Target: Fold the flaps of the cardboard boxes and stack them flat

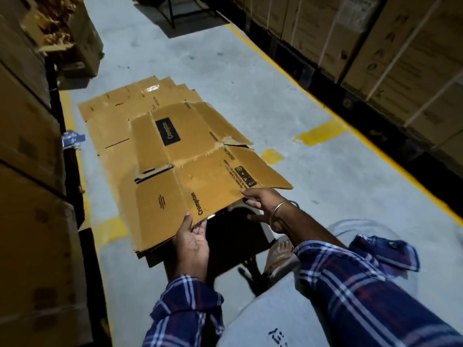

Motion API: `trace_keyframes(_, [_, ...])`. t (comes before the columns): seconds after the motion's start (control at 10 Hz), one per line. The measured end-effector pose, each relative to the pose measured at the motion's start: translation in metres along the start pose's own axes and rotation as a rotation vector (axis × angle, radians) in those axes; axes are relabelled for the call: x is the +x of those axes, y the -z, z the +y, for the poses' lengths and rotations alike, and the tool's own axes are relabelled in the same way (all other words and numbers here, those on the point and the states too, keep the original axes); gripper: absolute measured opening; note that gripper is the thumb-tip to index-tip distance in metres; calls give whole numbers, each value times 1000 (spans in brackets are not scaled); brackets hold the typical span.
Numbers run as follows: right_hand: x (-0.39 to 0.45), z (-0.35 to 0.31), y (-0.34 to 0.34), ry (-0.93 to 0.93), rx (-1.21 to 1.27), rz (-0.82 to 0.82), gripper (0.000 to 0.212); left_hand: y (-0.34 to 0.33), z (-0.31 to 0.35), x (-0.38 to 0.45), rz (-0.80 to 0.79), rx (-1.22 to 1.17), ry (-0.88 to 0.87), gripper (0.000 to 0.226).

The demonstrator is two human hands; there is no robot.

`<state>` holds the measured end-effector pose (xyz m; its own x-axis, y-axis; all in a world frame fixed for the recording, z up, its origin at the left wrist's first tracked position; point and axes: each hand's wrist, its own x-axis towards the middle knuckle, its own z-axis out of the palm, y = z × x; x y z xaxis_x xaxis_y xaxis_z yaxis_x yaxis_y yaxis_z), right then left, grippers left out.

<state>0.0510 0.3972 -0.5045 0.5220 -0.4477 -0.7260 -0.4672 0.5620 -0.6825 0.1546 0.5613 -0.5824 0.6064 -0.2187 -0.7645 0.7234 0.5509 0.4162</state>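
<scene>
I see a flat cardboard box (200, 171) lying on top of a pile of flat boxes (120, 116) on the grey floor (313, 159). Its near edge is lifted up. My left hand (193, 242) holds that edge, thumb on top and fingers under. My right hand (265, 204) pinches the near right corner. Tall box stacks (27, 146) stand along the left edge of the floor.

I identify the location as a warehouse aisle: a grey concrete floor (250, 78) marked with yellow lane lines (288, 71), flanked by stacked strapped cartons (390, 46) and brown cartons (25, 146).
</scene>
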Motion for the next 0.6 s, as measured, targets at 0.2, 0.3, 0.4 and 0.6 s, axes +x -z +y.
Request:
trace_keyframes(0.2, [5, -3, -11, 70, -115, -86, 15, 7, 29, 48, 149, -32, -126, 42])
trace_keyframes(0.3, [5, -2, -16, 96, -140, -101, 4, 2, 40, 76, 171, -12, -147, 39])
trace_keyframes(0.4, [11, 3, -19, 92, -191, -103, 25, 0, 46, 102, 170, -12, -93, 30])
trace_keyframes(0.6, [13, 2, -16, 86, -179, -75, 23, 15, 40, 129, 319, 213, -21, 51])
